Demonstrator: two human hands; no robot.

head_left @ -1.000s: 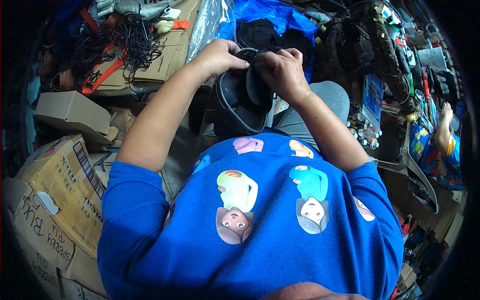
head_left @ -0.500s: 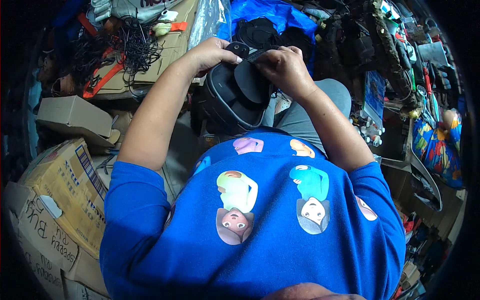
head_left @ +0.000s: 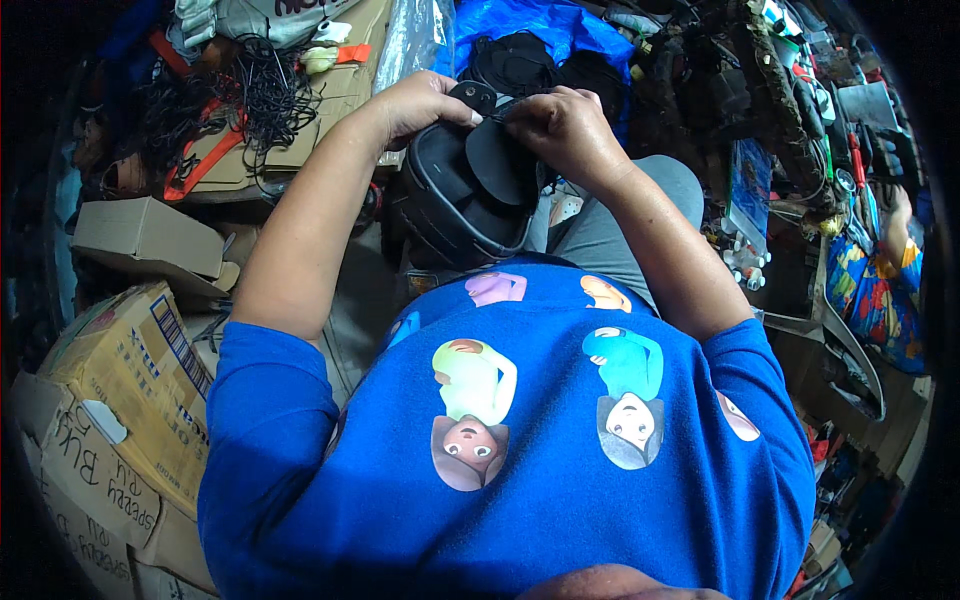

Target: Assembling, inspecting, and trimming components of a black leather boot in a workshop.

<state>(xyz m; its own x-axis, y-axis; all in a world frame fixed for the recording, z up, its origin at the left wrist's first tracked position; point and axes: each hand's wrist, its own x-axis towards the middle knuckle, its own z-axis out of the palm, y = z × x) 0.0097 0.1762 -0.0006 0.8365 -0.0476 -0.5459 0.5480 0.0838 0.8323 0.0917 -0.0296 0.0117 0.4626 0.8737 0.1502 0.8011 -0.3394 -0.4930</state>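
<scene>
Holding a black shoe

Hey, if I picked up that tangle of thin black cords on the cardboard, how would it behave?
The black cords would probably droop, since the strands look thin and curl every which way. They'd likely lift as a clump, given how the loops cross. They might tug the orange strip, which lies right up against them.

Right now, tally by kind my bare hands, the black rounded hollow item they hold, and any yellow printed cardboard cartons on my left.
Bare left hand and right hand: 2
Black rounded hollow item: 1
Yellow printed cardboard carton: 1
Total: 4
</scene>
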